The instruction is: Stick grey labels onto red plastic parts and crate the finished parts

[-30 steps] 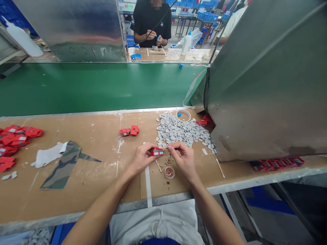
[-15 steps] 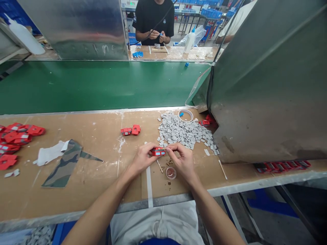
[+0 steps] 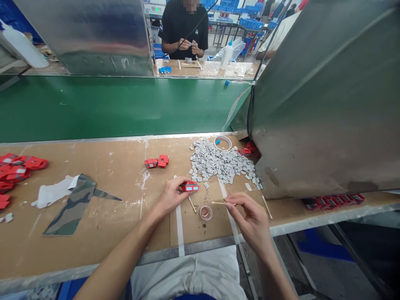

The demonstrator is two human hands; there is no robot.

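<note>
My left hand (image 3: 171, 194) pinches a small red piece (image 3: 190, 186) that has pale windows on its near side. To the right, my right hand (image 3: 246, 212) holds a thin swab (image 3: 218, 203) between thumb and fingers, its tip pointing left above a small clear cup (image 3: 206, 213) of reddish liquid. Another swab (image 3: 192, 205) lies on the table left of the cup, and brown specks surround the cup. Behind my hands spreads a heap of small grey tiles (image 3: 215, 162). Two red pieces (image 3: 156, 161) sit to the left of the heap.
A tape roll (image 3: 223, 143) lies behind the tiles. Camouflage cloth (image 3: 73, 208) and piled red parts (image 3: 18, 166) are at left. A metal panel (image 3: 328, 125) leans over the right side. Across the green belt (image 3: 125, 104), a person (image 3: 184, 33) works with both hands.
My right hand has moved away from the red piece, right and toward me, with the swab. My left hand still holds the piece. The whole view has shifted slightly.
</note>
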